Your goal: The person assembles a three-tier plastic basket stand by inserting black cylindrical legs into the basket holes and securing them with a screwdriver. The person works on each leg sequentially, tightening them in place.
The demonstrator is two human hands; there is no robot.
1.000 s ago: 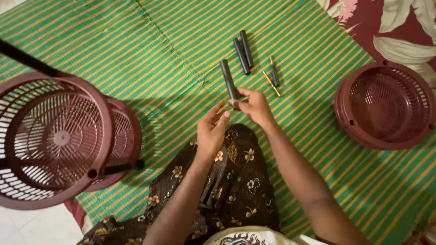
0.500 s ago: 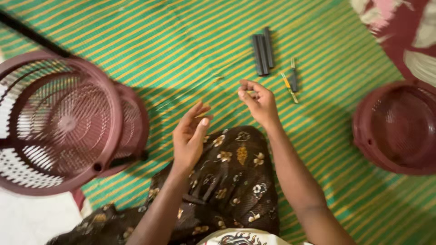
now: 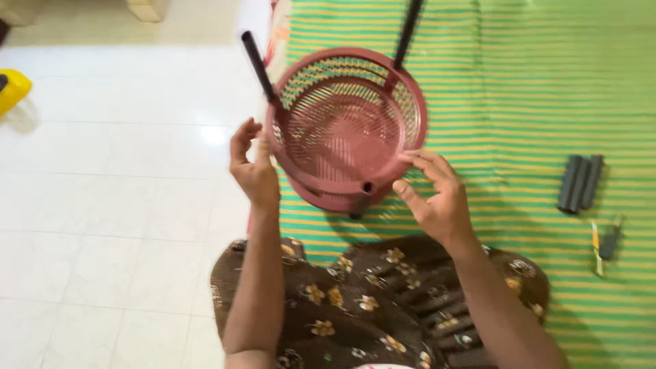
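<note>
A round maroon plastic basket [image 3: 345, 126] lies on the edge of a green striped mat [image 3: 519, 82], stacked on a second maroon tray below it. Black poles [image 3: 257, 65] stick out from its rim. My left hand [image 3: 251, 167] grips the basket's left rim. My right hand [image 3: 437, 198] holds the right rim with its fingertips, fingers spread. Both hands are on opposite sides of the basket, just beyond my lap in brown flowered cloth [image 3: 355, 307].
Three short black tubes [image 3: 579, 183] lie side by side on the mat to the right. Below them are a small yellow-handled tool [image 3: 596, 247] and a dark piece [image 3: 610, 240]. White tiled floor [image 3: 116, 205] is on the left, with a yellow object [image 3: 12, 89].
My view has swung left. Both hands left the small parts on the mat and moved onto the maroon basket, which is now in the middle of view.
</note>
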